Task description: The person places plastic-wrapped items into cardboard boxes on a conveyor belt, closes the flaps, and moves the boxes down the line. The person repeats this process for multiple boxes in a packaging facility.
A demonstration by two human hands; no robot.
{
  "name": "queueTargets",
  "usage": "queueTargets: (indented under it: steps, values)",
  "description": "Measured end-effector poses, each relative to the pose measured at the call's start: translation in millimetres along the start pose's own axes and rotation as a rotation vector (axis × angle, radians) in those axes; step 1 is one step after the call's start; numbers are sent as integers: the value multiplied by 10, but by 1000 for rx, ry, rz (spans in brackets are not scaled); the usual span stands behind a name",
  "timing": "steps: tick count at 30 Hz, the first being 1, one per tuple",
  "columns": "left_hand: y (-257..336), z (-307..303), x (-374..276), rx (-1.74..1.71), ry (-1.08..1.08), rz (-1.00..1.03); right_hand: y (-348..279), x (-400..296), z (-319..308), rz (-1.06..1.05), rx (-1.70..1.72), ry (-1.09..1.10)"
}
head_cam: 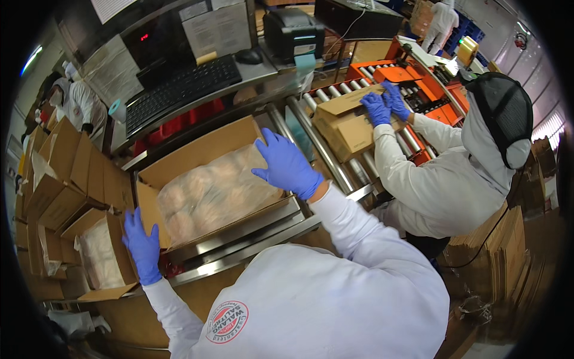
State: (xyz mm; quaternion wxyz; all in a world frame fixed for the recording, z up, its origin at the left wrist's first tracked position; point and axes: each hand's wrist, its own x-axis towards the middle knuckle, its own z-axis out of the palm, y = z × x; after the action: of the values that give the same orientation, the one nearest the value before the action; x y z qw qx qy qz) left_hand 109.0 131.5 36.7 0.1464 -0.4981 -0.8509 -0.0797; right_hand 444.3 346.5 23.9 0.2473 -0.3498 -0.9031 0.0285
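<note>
An open cardboard box (pixel 197 146) sits on a metal work surface before me, holding rounded pale-pink pieces, possibly meat, under clear plastic film (pixel 215 188). At the box's left end is my left hand (pixel 142 244) in a blue glove, upright with fingers apart. My right hand (pixel 287 164), also blue-gloved, is spread at the box's right end, its fingers by the rim. Neither hand is closed around anything; whether either touches the cardboard is unclear.
Right of me a co-worker (pixel 430 175) presses on the flaps of another cardboard box (pixel 345 125) on a roller conveyor (pixel 338 172). A keyboard (pixel 184 92), mouse (pixel 248 56) and label printer (pixel 293 36) stand beyond my box. Open cartons (pixel 98 256) are stacked at left, flattened cardboard (pixel 497 256) at right.
</note>
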Motion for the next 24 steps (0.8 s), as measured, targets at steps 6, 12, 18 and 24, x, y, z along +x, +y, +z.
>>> queueTargets:
  steps: [6,12,18,24]
  values:
    - [271,326,-184,-52,-194,-179,-750,-471,529,63,156,-289]
    - [360,411,-263,-505,-410,87,-777,-267,636,-39,174,-694]
    - [761,417,130,-381,-241,120,-584,-32,804,-204,192,-412]
    - [781,1339,526,-262,166,157,-475,356,1469,24,-161,22]
